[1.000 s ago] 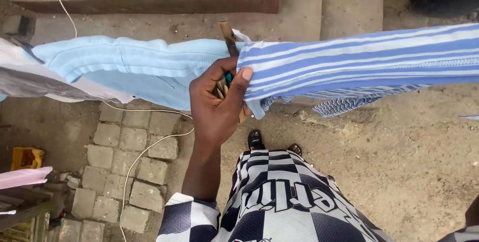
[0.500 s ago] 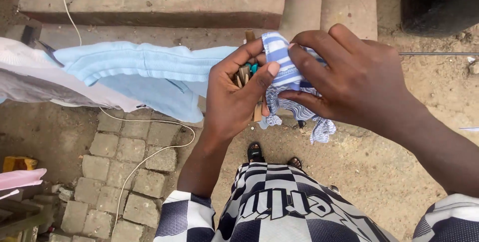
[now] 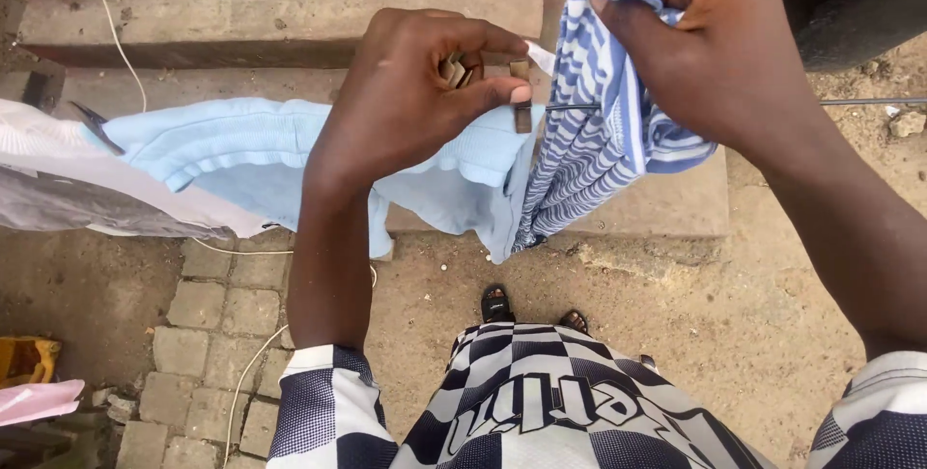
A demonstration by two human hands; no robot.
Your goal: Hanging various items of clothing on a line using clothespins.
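Pinching a brown wooden clothes peg (image 3: 520,107) on the thin wire line (image 3: 869,101), the left hand (image 3: 410,92) sits just left of the blue-and-white striped cloth (image 3: 603,131), bunched in the right hand (image 3: 719,39).

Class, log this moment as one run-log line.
left hand: pinching wooden clothespin | right hand: gripping bunched striped cloth | light blue garment: hanging

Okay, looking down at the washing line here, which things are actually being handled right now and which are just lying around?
Being handled:
- left hand holding wooden pegs
- one wooden peg on the wire line
- right hand gripping the striped blue cloth

Lying about:
- pale blue garment hanging on the line
- white cable
- yellow object
- pink item
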